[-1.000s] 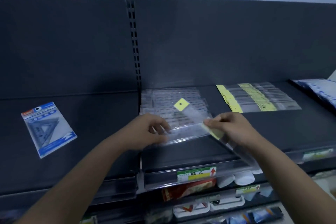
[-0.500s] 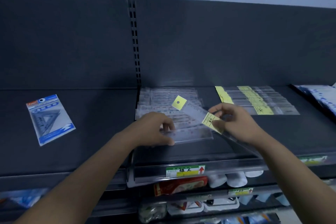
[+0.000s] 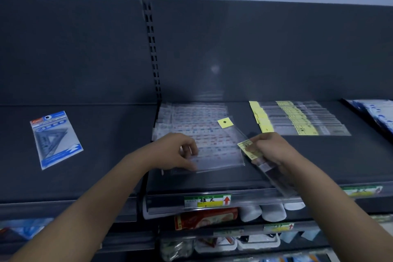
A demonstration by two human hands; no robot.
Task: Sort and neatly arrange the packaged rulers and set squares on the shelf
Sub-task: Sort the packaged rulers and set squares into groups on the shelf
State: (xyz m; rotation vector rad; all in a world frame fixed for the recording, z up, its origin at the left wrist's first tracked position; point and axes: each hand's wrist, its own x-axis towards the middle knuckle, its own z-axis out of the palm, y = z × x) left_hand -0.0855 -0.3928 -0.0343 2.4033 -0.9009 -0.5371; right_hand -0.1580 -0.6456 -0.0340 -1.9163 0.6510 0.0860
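Observation:
A fanned stack of clear packaged rulers (image 3: 202,134) lies on the dark shelf (image 3: 319,166) in the middle. My left hand (image 3: 176,151) pinches the front packet of that stack at its near left edge. My right hand (image 3: 270,151) grips a long clear ruler packet with a yellow label (image 3: 249,150); it slants over the stack, its yellow hang tab (image 3: 225,122) pointing away from me. A second row of yellow-labelled ruler packets (image 3: 297,119) lies to the right. A blue-backed set square packet (image 3: 55,138) lies alone on the left shelf section.
A slotted upright (image 3: 152,49) divides the two shelf sections. Blue packets (image 3: 376,112) lie at the far right. A price label strip (image 3: 207,201) runs along the shelf's front edge. Lower shelves hold white cups (image 3: 272,211) and a red packet (image 3: 206,218).
My right hand has drawn the yellow-labelled packet slightly right and toward me over the stack. My left hand stays on the front packet. The view has tilted a little.

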